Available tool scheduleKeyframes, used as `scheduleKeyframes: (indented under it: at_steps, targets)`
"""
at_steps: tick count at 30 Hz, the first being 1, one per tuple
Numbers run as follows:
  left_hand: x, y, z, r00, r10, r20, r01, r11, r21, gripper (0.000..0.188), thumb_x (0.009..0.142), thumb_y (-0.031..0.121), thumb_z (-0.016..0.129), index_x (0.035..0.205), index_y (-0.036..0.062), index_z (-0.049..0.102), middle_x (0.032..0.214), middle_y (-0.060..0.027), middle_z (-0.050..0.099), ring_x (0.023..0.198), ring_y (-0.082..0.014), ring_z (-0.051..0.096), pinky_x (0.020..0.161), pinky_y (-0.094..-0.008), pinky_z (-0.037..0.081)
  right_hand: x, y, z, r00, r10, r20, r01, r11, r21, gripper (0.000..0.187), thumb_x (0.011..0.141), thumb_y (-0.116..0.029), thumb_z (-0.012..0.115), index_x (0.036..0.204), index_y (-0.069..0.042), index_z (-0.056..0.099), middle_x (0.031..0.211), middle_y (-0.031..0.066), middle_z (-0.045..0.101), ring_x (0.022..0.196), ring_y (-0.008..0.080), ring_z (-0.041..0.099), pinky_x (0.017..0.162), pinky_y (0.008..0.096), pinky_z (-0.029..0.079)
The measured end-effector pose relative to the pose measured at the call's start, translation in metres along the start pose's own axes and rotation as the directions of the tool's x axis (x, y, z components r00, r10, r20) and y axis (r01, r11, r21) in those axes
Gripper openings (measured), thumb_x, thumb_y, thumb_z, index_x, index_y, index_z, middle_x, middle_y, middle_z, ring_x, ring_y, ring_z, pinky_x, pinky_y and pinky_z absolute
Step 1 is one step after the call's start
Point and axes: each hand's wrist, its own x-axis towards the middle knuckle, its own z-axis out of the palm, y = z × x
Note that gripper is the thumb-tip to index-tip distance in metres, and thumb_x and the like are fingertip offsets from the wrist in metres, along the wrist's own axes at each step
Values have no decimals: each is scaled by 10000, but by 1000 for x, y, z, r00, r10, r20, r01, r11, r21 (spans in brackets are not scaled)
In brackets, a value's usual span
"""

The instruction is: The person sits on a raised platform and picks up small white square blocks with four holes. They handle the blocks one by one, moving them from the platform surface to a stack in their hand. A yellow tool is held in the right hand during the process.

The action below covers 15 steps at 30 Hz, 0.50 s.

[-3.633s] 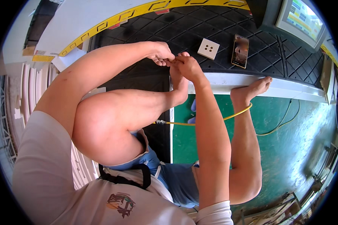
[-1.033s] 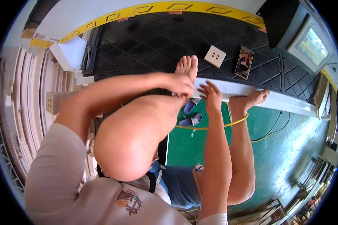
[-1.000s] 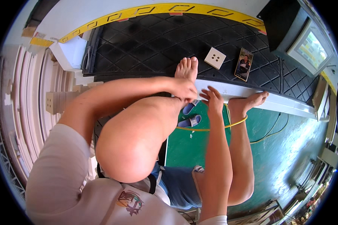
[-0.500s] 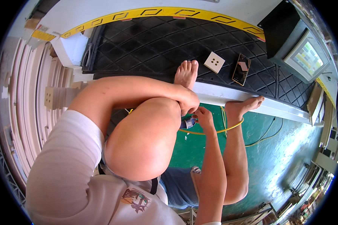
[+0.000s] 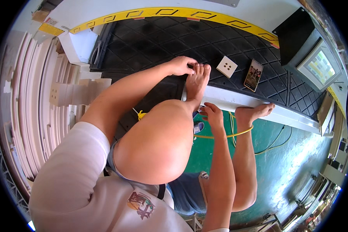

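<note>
Touching toes [image 5: 202,69] | left hand [image 5: 181,66]: grip half-curled | right hand [image 5: 214,116]: grip loosely spread, near ankle [image 5: 193,105]

Slipper [image 5: 199,127] — partly hidden behind leg [image 5: 154,143]; phone [image 5: 254,76] picture — too small.

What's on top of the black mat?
A pale square block with four dark dots and a phone lie there. The left foot and the left hand at its toes hide part of the mat; anything beneath them isn't visible.
</note>
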Motion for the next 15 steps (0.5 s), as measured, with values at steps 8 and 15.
scheduleKeyframes:
  at_steps: [8,15]
  targets:
    - [-1,-6,10,979,-204,2,193,924,-330,322,943,111,741,1225,-28,673,1106,-75,742,953,-130,685,798,-273,546,0,-2,9,1000,-16,-9,16,999,35,367,1012,-159,557,1318,26,636,1062,111,761,940,183,735,772,311,566]
    - [-7,0,8,955,-297,11,276,872,-405,325,1018,293,679,1228,47,702,1118,-23,728,1026,-109,665,842,-299,533,4,1,13,998,-38,-49,41,997,61,341,989,-126,564,1264,41,675,1004,120,767,848,172,743,660,285,550]
